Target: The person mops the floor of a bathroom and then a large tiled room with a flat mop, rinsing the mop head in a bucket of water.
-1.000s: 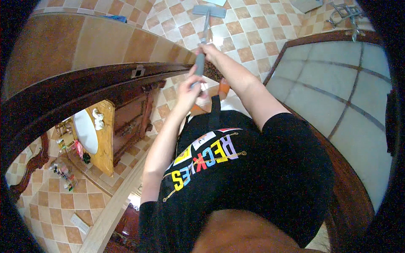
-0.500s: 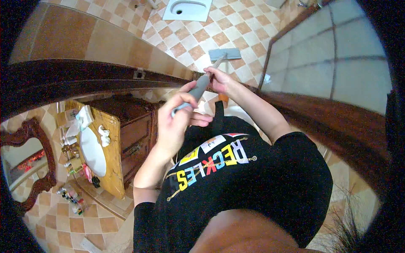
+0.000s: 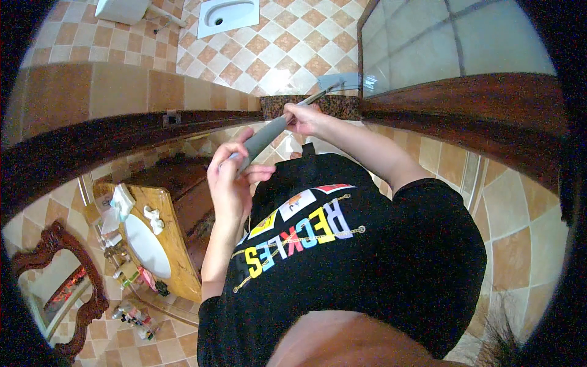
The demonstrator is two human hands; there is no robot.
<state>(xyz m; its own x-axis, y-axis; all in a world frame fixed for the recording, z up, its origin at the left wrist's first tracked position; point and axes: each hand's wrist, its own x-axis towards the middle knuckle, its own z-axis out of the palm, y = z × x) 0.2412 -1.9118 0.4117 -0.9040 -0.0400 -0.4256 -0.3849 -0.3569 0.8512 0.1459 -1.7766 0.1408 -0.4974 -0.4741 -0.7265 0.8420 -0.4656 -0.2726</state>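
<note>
- Checkered tiles cover the floor [image 3: 281, 43] ahead of the hands.
- Left hand [image 3: 232, 171] loosely holds a grey mop [image 3: 267, 136] near its top end, fingers partly spread.
- Right hand [image 3: 304, 119] closes round it farther down.
- Beyond that hand, its flat mop head [image 3: 333, 81] sits near a frosted-glass door [image 3: 409, 49].
- Leftward: bench [image 3: 176, 229] with white basin [image 3: 147, 244].
- Farthest ahead: squat toilet [image 3: 240, 17].

there was one left hand [image 3: 227, 178] and one right hand [image 3: 303, 120], two in all; one mop [image 3: 266, 137], one squat toilet [image 3: 237, 20], one basin [image 3: 145, 241], one mirror [image 3: 64, 278], one shirt [image 3: 373, 275], one threshold [image 3: 340, 107].
</note>
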